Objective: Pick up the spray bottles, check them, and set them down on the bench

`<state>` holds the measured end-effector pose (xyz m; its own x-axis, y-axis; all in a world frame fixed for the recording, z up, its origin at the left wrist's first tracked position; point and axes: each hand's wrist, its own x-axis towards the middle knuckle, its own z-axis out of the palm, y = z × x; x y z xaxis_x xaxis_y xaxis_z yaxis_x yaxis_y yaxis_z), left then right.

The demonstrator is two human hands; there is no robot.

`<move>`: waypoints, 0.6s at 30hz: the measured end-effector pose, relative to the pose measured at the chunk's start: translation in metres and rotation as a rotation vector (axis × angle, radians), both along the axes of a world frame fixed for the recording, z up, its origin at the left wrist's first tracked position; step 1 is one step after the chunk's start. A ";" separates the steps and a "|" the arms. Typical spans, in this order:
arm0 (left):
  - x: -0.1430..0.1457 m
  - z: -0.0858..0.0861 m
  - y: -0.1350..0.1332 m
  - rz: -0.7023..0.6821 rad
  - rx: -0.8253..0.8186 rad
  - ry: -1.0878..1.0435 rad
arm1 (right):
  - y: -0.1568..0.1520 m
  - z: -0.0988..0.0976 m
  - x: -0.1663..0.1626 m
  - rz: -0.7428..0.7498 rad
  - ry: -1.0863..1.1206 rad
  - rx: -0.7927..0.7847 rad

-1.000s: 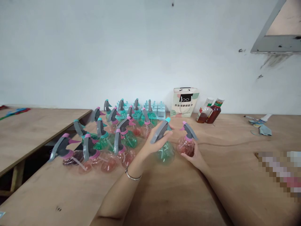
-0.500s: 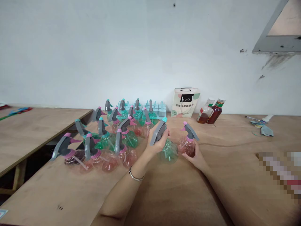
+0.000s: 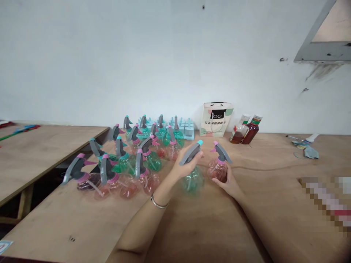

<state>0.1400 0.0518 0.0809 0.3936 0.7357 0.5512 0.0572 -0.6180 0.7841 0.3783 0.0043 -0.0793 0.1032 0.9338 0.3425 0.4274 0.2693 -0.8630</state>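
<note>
My left hand (image 3: 184,167) is closed round the neck of a green clear spray bottle (image 3: 192,179) with a grey trigger head and teal nozzle, which stands on the wooden table (image 3: 208,226). My right hand (image 3: 226,181) cups the body of a pink clear spray bottle (image 3: 217,168) with a grey head and pink nozzle, just right of the green one. Both bottles are upright.
Several more pink and green spray bottles (image 3: 128,160) stand grouped to the left. At the back by the wall are a light-blue tray (image 3: 184,128), a paper bag (image 3: 216,118) and two brown drink bottles (image 3: 245,129). A second table (image 3: 33,153) lies left across a gap.
My left hand has shifted the green bottle slightly, its trigger head swinging up and right. My right hand has stayed on the pink bottle.
</note>
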 end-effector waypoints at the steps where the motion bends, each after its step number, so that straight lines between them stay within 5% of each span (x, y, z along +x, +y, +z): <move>1: 0.000 -0.001 0.002 -0.011 -0.028 0.045 | 0.000 0.000 0.000 -0.002 -0.004 -0.002; 9: -0.013 -0.018 0.013 0.333 0.025 0.125 | -0.001 -0.001 0.002 -0.060 -0.033 -0.041; 18: -0.041 -0.057 0.027 0.635 -0.015 -0.118 | 0.001 -0.007 0.004 -0.083 -0.061 -0.035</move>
